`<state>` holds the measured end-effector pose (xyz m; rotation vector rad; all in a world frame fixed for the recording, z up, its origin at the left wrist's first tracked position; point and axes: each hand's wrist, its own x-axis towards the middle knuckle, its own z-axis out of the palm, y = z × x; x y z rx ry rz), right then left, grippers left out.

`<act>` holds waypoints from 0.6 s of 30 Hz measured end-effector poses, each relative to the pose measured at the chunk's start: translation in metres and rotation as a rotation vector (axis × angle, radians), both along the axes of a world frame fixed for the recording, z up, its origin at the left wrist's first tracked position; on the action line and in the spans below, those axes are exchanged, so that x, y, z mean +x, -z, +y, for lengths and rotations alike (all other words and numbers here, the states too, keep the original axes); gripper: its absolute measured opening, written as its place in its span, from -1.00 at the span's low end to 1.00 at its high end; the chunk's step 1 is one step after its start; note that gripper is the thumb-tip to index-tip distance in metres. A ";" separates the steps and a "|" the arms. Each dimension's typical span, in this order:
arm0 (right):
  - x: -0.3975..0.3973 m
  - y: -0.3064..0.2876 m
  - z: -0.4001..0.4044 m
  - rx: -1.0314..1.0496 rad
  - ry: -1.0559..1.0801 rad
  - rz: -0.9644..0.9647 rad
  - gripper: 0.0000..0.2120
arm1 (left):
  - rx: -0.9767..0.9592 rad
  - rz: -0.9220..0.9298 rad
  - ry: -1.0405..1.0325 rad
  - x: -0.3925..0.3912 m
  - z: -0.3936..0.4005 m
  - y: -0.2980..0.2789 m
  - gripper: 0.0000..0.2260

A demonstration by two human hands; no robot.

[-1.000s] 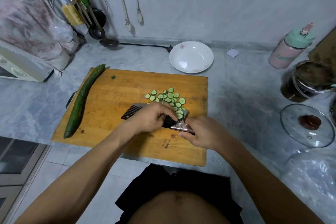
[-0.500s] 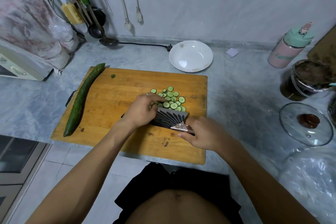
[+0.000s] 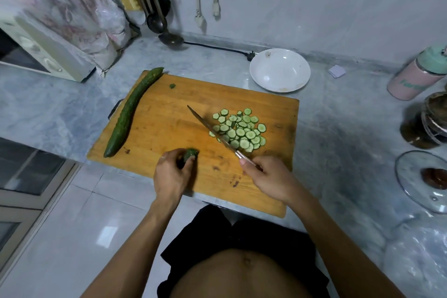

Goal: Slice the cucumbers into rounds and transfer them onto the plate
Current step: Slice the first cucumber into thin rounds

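Grey marble covers the table point(image 3: 338, 128) and runs up the wall behind it, and a wooden cutting board point(image 3: 169, 128) lies near the front edge. Along the board's left side rests a whole cucumber point(image 3: 131, 111), its long axis running from the near left corner up toward the far edge, its tapered tip pointing away from the person and slightly right. On the right half of the board sits a loose pile of cucumber rounds point(image 3: 242, 130), lying flat and overlapping. The right hand point(image 3: 271, 179) grips the handle of a knife point(image 3: 212, 128); the blade lies diagonally, tip pointing to the far left, its edge touching the left side of the pile. The left hand point(image 3: 171, 174) is curled around a short cucumber stub point(image 3: 189, 153), whose dark green end pokes out past the fingers toward the far right, just above the board's near edge. A white plate point(image 3: 261, 75) stands on the table just beyond the board's far right corner, holding no rounds.
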<state>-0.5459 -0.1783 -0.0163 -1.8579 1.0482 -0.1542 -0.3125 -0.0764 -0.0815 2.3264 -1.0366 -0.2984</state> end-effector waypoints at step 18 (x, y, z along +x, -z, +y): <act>0.022 -0.022 0.046 -0.175 -0.141 0.211 -0.52 | -0.242 -0.129 0.134 -0.014 0.005 0.030 -0.73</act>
